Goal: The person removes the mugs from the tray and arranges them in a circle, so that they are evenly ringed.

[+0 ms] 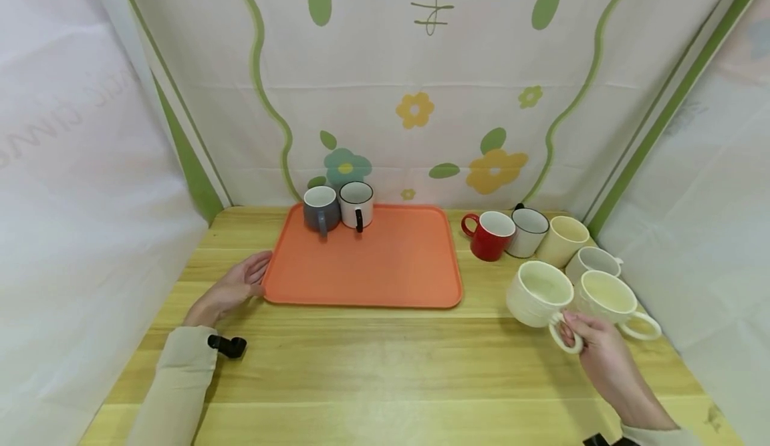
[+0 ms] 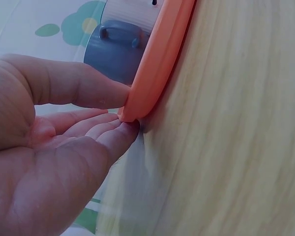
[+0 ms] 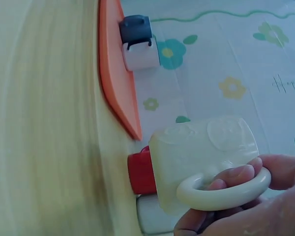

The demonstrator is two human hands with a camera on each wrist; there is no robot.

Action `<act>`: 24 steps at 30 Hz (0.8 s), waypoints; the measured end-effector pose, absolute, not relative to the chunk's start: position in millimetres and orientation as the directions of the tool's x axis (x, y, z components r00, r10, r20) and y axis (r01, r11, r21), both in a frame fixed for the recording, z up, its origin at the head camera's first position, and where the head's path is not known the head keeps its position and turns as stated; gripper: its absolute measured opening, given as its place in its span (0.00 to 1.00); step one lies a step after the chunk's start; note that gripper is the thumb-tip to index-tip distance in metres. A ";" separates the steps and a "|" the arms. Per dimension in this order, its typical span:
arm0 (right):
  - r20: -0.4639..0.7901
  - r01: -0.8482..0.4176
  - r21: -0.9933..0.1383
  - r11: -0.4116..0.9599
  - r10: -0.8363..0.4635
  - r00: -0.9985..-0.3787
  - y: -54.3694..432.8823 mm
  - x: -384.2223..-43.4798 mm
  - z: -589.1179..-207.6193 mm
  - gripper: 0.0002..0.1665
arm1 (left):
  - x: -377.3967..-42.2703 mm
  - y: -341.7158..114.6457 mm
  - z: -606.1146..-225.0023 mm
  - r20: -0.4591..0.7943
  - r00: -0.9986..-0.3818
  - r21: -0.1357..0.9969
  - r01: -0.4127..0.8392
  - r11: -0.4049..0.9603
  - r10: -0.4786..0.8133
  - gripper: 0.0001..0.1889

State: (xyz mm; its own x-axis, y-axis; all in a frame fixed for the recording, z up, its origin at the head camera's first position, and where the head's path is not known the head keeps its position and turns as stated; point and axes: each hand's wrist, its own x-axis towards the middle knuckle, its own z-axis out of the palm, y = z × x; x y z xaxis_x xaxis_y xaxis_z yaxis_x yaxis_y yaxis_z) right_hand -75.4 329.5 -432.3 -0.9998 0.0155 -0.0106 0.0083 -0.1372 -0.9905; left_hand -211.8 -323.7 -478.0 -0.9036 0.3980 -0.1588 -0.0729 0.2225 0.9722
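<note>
Cream mug (image 1: pixel 538 292) sits at the right side of the wooden table (image 1: pixel 385 359), front of the mug cluster, lifted or resting cannot be told. Right hand (image 1: pixel 592 346) holds it by the ring handle: a finger is hooked through the loop and the others are curled round it, as the right wrist view shows (image 3: pixel 221 189). Touching it on the right is a second cream mug (image 1: pixel 609 297), handle pointing right. Behind these, in a row: red mug (image 1: pixel 490 234), white mug with dark rim (image 1: pixel 527 231), pale yellow mug (image 1: pixel 563 240), small white mug (image 1: pixel 592 261). Orange tray (image 1: pixel 367 265) lies mid-table, well apart from the held mug; grey mug (image 1: pixel 319 208) and white mug with black handle (image 1: pixel 356 204) stand side by side at its far left corner. Left hand (image 1: pixel 237 284) is at the tray's left edge, fingers nearly straight, thumb above and fingertips (image 2: pixel 123 132) below the rim, touching it. Floral cloth backdrop (image 1: pixel 421 85) behind.
</note>
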 end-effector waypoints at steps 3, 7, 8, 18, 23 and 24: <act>-0.017 0.012 -0.985 -0.171 0.028 -0.999 337.7 -66.0 -444.3 0.24 | -211.7 -322.9 -477.6 -0.154 -0.906 0.972 -0.068 0.224 0.394 0.51; -0.017 0.004 -0.977 -0.211 0.060 -0.998 347.5 -54.6 -455.9 0.24 | -212.2 -321.0 -479.8 -0.155 -0.906 0.974 -0.074 0.212 0.393 0.51; -0.011 -0.005 -0.975 -0.224 0.070 -0.998 349.7 -52.2 -458.2 0.24 | -212.6 -320.8 -480.5 -0.156 -0.906 0.975 -0.077 0.208 0.393 0.51; 0.003 -0.042 -0.949 -0.312 0.123 -0.992 364.2 -45.5 -471.1 0.24 | -213.3 -323.8 -479.7 -0.158 -0.905 0.975 -0.081 0.205 0.395 0.52; 0.003 -0.044 -0.946 -0.322 0.128 -0.992 367.8 -46.1 -475.2 0.24 | -213.1 -323.8 -480.4 -0.156 -0.905 0.976 -0.081 0.200 0.395 0.52; 0.000 -0.042 -0.945 -0.326 0.129 -0.992 368.5 -46.0 -475.6 0.24 | -212.8 -324.0 -480.4 -0.155 -0.905 0.976 -0.080 0.200 0.395 0.52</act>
State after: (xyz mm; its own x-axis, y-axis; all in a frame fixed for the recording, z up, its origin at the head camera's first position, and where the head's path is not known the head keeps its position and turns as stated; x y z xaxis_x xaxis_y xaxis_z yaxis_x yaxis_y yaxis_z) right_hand -46.0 368.5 -475.6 -0.9917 0.1287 -0.0001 -0.0422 -0.3256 -0.9446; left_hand -212.8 -324.0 -480.4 -0.9054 0.3951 -0.1553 -0.0800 0.2004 0.9764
